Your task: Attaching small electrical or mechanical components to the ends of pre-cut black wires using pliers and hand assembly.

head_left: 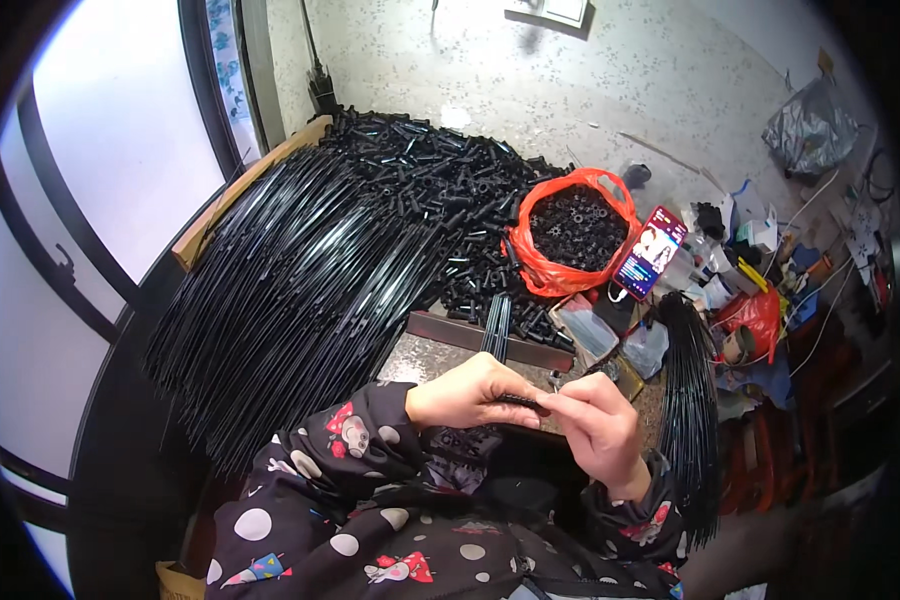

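Where the hands meet at chest height, a short black tube (519,401) is pinched: left hand (467,392) clenched over one end, right hand (598,420) grasping the other with fingertips. Long axis is held roughly left-right, equally near both hands. Just beyond the hands, a small rod bundle (496,325) is laid pointing away. Thin glossy black rods (290,280) are fanned far left, short matte tubes (440,190) piled behind, small black rings held in an orange bag (570,230). A phone (650,252) is propped beside it.
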`<state>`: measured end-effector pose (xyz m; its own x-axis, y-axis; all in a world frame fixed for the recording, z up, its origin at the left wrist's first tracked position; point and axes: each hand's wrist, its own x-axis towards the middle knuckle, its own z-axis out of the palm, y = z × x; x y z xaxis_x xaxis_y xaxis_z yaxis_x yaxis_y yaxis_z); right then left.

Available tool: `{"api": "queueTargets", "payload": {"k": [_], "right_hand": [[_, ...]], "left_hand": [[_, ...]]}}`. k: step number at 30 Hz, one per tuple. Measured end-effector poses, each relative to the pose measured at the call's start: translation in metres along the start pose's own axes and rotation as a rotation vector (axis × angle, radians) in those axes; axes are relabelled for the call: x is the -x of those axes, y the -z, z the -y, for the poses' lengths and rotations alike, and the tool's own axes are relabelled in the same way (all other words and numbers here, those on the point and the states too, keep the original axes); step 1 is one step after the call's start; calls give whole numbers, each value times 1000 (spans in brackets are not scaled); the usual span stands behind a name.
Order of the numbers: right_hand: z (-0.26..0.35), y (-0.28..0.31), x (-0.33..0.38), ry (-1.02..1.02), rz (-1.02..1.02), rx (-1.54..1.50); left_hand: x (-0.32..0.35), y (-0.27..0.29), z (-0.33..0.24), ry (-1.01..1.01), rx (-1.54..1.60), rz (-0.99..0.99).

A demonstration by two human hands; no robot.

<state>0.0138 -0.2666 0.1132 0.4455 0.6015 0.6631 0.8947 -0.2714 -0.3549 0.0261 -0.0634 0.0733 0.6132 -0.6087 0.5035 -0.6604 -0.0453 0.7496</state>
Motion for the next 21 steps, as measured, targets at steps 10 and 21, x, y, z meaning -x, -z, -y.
{"api": "queueTargets", "payload": {"k": [10, 21], "right_hand": [[10, -15, -19, 54, 95, 66], [3, -25, -19, 66, 812, -867]], "left_hand": [[39, -44, 57, 409, -555, 42], [63, -58, 96, 273, -1029, 256]]}}
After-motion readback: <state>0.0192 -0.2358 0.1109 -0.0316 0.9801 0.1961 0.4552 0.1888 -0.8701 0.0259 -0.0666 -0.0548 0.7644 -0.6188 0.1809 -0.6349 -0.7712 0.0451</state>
